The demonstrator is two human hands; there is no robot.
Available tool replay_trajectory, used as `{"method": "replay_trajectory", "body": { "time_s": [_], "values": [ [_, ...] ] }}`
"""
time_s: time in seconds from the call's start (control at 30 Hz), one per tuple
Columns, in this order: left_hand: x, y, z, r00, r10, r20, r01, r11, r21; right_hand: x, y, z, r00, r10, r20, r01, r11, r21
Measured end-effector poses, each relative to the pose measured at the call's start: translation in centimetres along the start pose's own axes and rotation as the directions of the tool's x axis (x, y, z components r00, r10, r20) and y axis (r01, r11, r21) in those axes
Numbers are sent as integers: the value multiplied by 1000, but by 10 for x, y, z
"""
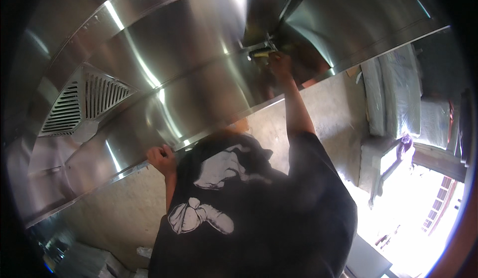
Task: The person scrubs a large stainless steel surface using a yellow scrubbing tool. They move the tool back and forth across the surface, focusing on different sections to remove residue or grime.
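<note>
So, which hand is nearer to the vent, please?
Left. The left hand is below and right of the vent in the picture; the right hand is farther right, at a yellow tool.

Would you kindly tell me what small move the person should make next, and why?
I would probably have the right hand firm up its hold on the yellow-and-black tool before pressing with it: that arm is stretched far across the steel panels, and the left hand is well away, at their lower edge, so it gives the tool no support.

The metal surface looks glossy, the cloth shirt matt.
</note>
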State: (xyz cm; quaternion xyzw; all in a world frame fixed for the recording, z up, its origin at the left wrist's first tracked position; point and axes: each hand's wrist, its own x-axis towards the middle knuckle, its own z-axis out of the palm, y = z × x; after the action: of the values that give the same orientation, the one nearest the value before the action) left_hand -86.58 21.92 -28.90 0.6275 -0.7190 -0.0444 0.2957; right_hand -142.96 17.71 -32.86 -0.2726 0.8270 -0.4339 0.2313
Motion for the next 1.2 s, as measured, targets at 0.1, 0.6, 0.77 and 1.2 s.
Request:
{"method": "replay_trajectory", "body": {
  "time_s": [0.1, 0.6, 0.77, 1.2],
  "values": [
    [2, 1, -1, 997, 58, -53, -60, 998, -30, -5, -16, 0, 992, -116, -55, 108, 985, -133],
    [5, 8, -4, 1000, -14, -11, 14, 1000, -13, -50, -81, 22, 954, -202, 220, 172, 974, 149],
    [6, 10, -1, 998, 16, -58, -19, 999, -41, -78, -84, 34, 933, -252, 259, 275, 959, -60],
    [2, 1, 3, 999, 25, -49, -26, 1000, -7, -108, -95, 71, 915, -238, 326, 294, 946, -134]
  ]
}}
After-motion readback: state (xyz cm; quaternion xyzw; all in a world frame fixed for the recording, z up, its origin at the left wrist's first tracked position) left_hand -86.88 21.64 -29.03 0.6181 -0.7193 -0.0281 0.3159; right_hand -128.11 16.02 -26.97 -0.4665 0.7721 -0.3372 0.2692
